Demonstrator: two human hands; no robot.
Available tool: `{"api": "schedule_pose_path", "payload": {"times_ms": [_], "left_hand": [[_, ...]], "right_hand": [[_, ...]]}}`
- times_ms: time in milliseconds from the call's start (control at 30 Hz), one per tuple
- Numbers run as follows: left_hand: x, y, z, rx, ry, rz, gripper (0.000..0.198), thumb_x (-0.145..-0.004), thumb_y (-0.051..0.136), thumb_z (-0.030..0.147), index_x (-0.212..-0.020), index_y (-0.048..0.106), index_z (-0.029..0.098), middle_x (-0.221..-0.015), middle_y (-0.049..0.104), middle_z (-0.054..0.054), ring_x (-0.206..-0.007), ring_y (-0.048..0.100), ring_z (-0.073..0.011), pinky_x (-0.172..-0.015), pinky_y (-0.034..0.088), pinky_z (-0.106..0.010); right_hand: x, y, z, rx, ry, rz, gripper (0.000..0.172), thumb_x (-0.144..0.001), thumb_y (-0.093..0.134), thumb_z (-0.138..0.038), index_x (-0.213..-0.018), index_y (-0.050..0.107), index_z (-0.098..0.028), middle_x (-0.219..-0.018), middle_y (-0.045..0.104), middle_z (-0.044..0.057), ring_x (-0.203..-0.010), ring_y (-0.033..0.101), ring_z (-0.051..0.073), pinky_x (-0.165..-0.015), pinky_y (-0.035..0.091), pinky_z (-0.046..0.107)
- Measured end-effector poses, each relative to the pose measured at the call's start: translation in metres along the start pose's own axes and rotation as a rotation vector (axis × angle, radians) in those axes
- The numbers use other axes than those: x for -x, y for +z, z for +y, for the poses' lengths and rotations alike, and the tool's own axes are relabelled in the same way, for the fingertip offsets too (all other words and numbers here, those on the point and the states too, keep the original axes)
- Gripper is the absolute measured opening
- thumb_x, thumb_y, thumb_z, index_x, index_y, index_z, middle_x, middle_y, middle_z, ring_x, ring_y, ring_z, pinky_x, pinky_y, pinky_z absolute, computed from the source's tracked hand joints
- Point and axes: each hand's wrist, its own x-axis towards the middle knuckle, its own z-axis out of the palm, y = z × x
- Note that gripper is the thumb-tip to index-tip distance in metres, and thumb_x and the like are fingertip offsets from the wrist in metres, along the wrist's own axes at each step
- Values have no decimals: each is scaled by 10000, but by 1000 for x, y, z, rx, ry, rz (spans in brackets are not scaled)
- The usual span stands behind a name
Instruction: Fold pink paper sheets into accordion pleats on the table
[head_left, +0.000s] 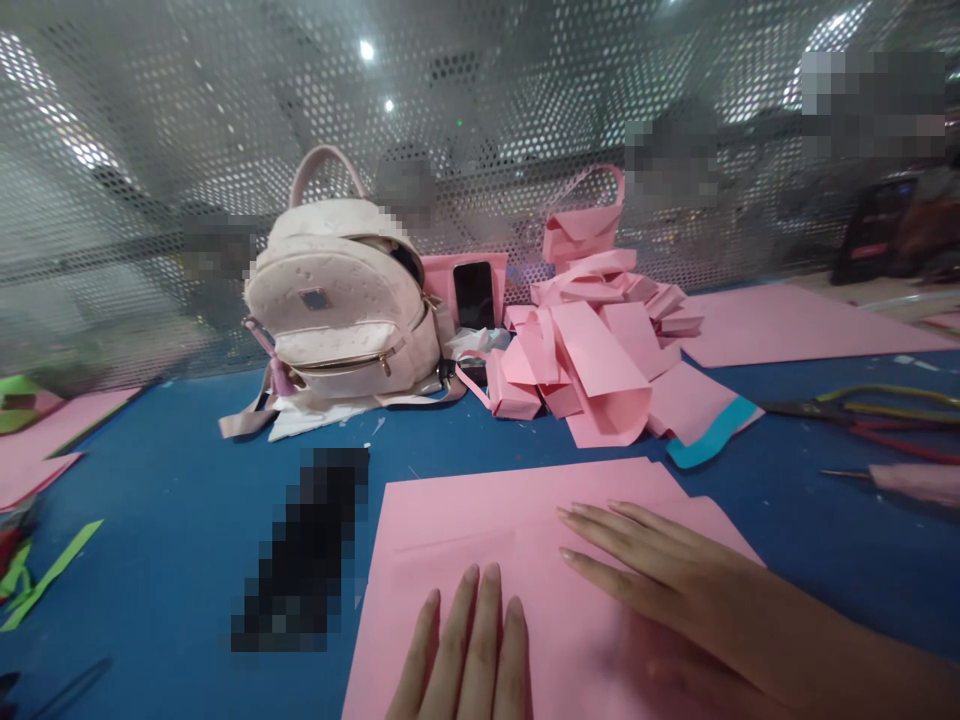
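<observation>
While the left hand (484, 665) and right hand (690, 575) lay flat, gripping nothing, pink paper (555, 645) sat beneath them at the near side of the worktop (187, 450); even, light pressure appeared best against slipping.

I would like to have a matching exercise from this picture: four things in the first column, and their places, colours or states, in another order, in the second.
Column one
1. left hand
2. backpack
3. phone
4. scissors

Column two
A. upright, with a dark screen
B. on the right side of the picture, with yellow and red handles
C. resting on the pink sheet
D. pale, with a zipped front pocket

Right pairs: 1-C; 2-D; 3-A; 4-B
</observation>
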Motion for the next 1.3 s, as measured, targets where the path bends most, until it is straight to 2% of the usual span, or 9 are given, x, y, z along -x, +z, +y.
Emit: {"api": "schedule_pose_path", "payload": {"times_ms": [200, 400, 567, 667, 767, 833, 933, 1133, 1300], "left_hand": [[-12, -6, -6, 34, 11, 9, 338, -997, 369, 143, -1074, 696, 189, -1075, 766, -79, -1029, 703, -216, -935, 464, -370], [-11, -4, -12, 59, 46, -20, 574, -1065, 160, 434, -1198, 694, 270, -1097, 752, -75, -1023, 674, -232, -855, 456, -394], [-19, -7, -23, 89, 111, -111, 561, -1051, 157, 496, -1262, 654, 344, -1052, 750, -47, -937, 677, -243, -827, 464, -418], [-26, -9, -31, 143, 231, -175, 519, -1057, 220, 474, -1307, 627, 268, -1171, 722, -21, -1038, 658, -218, -901, 492, -370], [-29, -9, -35, 182, 382, -182, 446, -1067, 264, 291, -1340, 585, 148, -1377, 618, -20, -1279, 539, -184, -1053, 434, -286], [-29, -8, -34, 189, 401, -197, 441, -1060, 252, 230, -1360, 556, 120, -1418, 583, -33, -1348, 480, -185, -1107, 393, -286], [-25, -6, -32, 209, 346, -230, 454, -1069, 252, 299, -1389, 519, 118, -1436, 567, -38, -1374, 456, -181, -1138, 365, -291], [-15, -1, -32, 313, 357, -289, 671, -1024, 354, 525, -1513, 326, 67, -1527, 433, -102, -1439, 363, -227, -1136, 377, -311], [-19, -9, -32, 484, 350, -416, 858, -1009, 404, 519, -1560, -29, 24, -1545, 337, -174, -1438, 331, -294, -1101, 429, -386]], "right_hand": [[2, 1, -1, -28, -23, 41, 695, -941, 563, -379, -1558, 245, -343, -1607, 274, 19, -1456, 299, 325, -1183, 291, 548], [0, -1, -2, -52, -27, 58, 677, -938, 570, -357, -1549, 278, -338, -1603, 289, 24, -1457, 296, 318, -1193, 276, 529], [0, 1, -1, -21, -32, 51, 678, -944, 556, -337, -1555, 260, -335, -1609, 267, 28, -1464, 284, 308, -1192, 277, 523], [1, 2, 0, -13, -52, 70, 686, -941, 563, -330, -1557, 261, -321, -1610, 266, 30, -1466, 282, 293, -1206, 261, 484], [2, 0, -1, -19, -37, 57, 683, -940, 563, -332, -1555, 265, -323, -1612, 254, 25, -1468, 274, 292, -1211, 247, 483], [3, -2, -3, -19, -23, 29, 677, -950, 545, -336, -1558, 247, -335, -1617, 232, 18, -1472, 260, 297, -1206, 248, 509], [4, -4, -5, 7, -1, -14, 682, -962, 521, -349, -1566, 205, -347, -1626, 187, 11, -1480, 227, 303, -1195, 256, 544], [8, 0, -4, 84, -34, -8, 673, -986, 499, -384, -1574, 180, -319, -1629, 177, 26, -1484, 216, 298, -1194, 268, 532], [1, 4, -3, 236, -95, 77, 674, -984, 510, -447, -1569, 219, -281, -1604, 263, 66, -1462, 292, 290, -1180, 314, 511]]}}
